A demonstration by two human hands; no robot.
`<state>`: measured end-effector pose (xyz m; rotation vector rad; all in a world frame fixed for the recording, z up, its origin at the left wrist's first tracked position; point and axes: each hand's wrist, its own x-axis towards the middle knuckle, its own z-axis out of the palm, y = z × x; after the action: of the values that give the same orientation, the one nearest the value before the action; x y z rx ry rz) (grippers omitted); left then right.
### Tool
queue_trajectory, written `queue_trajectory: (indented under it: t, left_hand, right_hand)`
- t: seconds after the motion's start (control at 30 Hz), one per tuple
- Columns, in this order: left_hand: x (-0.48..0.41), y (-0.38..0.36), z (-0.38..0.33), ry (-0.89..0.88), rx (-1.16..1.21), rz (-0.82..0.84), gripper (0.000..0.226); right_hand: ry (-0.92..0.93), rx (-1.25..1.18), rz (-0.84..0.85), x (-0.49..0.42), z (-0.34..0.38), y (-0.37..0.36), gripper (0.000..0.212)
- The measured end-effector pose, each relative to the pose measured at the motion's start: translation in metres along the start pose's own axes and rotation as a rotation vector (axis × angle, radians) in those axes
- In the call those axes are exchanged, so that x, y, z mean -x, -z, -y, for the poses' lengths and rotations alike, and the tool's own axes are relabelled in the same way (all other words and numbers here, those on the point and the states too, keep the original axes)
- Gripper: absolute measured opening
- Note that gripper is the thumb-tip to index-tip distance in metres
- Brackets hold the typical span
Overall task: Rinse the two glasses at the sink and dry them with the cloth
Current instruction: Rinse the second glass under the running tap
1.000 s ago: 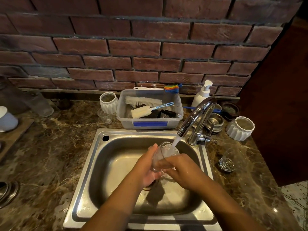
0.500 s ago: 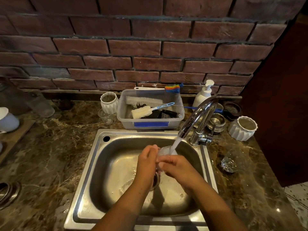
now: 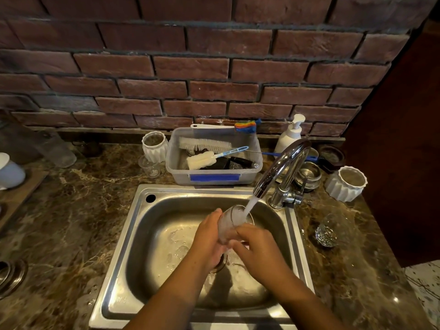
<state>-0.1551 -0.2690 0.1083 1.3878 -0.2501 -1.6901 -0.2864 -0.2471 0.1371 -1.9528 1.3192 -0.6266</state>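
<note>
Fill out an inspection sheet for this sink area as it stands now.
Surface: marble counter around a steel sink, wet inside.
Job's things: one glass tilted under the running tap; second glass standing on the counter to the right; drying cloth not seen.
Clutter: brush tub, soap pump, two white ribbed pots, steel bowls.
Grippers: left hand and right hand both grip the glass.
Cables: nothing seen.
Surroundings: brick wall behind.
</note>
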Motion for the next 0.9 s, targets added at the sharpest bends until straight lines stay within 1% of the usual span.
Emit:
queue_trajectory:
  t: [0.03, 0.13, 0.17, 0.2, 0.23, 0.27, 0.3, 0.37, 0.4, 0.43, 0.47, 0.5, 0.53, 0.57, 0.63, 0.7, 0.73, 0.77, 0.8, 0.83, 0.87, 0.9]
  left_hand:
    - [0.0, -0.003, 0.003, -0.119, -0.049, -0.031, 0.028]
    - [0.004, -0.001, 0.018, -0.503, -0.341, -0.099, 0.021]
    - [0.002, 0.004, 0.02, -0.575, -0.402, -0.089, 0.021]
    - [0.001, 0.006, 0.019, -0.592, -0.407, -0.05, 0.021]
    - [0.002, 0.007, 0.015, -0.562, -0.395, 0.009, 0.022]
    - [0.002, 0.007, 0.01, -0.485, -0.382, 0.051, 0.025]
    - [0.003, 0.005, 0.003, -0.352, -0.363, 0.045, 0.03]
    - [0.003, 0.006, -0.006, -0.015, -0.299, -0.002, 0.034]
    - [0.002, 0.01, -0.008, 0.125, -0.233, 0.034, 0.035]
    - [0.001, 0.013, -0.011, 0.22, -0.163, 0.094, 0.038]
    - [-0.001, 0.015, -0.012, 0.26, -0.1, 0.136, 0.041]
    - [-0.005, 0.016, -0.011, 0.256, -0.068, 0.144, 0.041]
    - [-0.006, 0.013, -0.009, 0.223, -0.052, 0.125, 0.039]
    - [-0.006, 0.01, -0.007, 0.16, -0.06, 0.08, 0.036]
    - [-0.004, 0.0, -0.001, -0.065, -0.098, -0.003, 0.028]
    - [-0.001, -0.004, 0.008, -0.328, -0.204, -0.009, 0.024]
    - [0.001, -0.002, 0.012, -0.413, -0.26, 0.0, 0.025]
    - [0.002, -0.001, 0.013, -0.446, -0.31, 0.006, 0.027]
    - [0.003, 0.0, 0.013, -0.447, -0.347, 0.012, 0.028]
    - [0.002, -0.001, 0.011, -0.421, -0.374, 0.019, 0.027]
    - [0.001, -0.002, 0.006, -0.361, -0.399, 0.019, 0.025]
    - [0.001, -0.003, 0.0, -0.253, -0.421, 0.007, 0.024]
  right_hand:
    - [-0.119, -0.139, -0.011, -0.001, 0.004, -0.006, 0.019]
    - [-0.476, -0.618, -0.051, -0.008, 0.02, -0.013, 0.02]
    - [-0.543, -0.717, -0.046, -0.009, 0.021, -0.013, 0.02]
    - [-0.553, -0.735, -0.029, -0.01, 0.02, -0.012, 0.02]
    - [-0.502, -0.666, -0.006, -0.01, 0.016, -0.011, 0.021]
    - [-0.407, -0.532, 0.023, -0.009, 0.011, -0.008, 0.022]
    - [-0.281, -0.374, 0.068, -0.009, 0.007, -0.005, 0.024]
    - [-0.051, -0.084, 0.18, -0.009, 0.0, 0.003, 0.021]
    - [0.027, 0.035, 0.227, -0.009, -0.002, 0.008, 0.02]
    - [0.093, 0.141, 0.251, -0.01, -0.004, 0.011, 0.021]
    - [0.145, 0.222, 0.251, -0.01, -0.006, 0.012, 0.022]
    - [0.173, 0.244, 0.22, -0.009, -0.007, 0.012, 0.02]
    - [0.161, 0.223, 0.17, -0.007, -0.006, 0.01, 0.017]
    - [0.11, 0.153, 0.102, -0.006, -0.004, 0.008, 0.013]
    - [-0.09, -0.118, -0.021, -0.007, 0.004, 0.003, 0.012]
    - [-0.326, -0.469, -0.074, -0.011, 0.014, -0.004, 0.017]
    - [-0.448, -0.626, -0.088, -0.013, 0.019, -0.006, 0.018]
    - [-0.539, -0.735, -0.096, -0.015, 0.023, -0.008, 0.018]
    - [-0.586, -0.778, -0.096, -0.016, 0.022, -0.008, 0.018]
    - [-0.585, -0.758, -0.077, -0.015, 0.02, -0.007, 0.017]
    - [-0.534, -0.673, -0.033, -0.014, 0.016, -0.005, 0.017]
    - [-0.432, -0.541, 0.026, -0.012, 0.01, -0.001, 0.017]
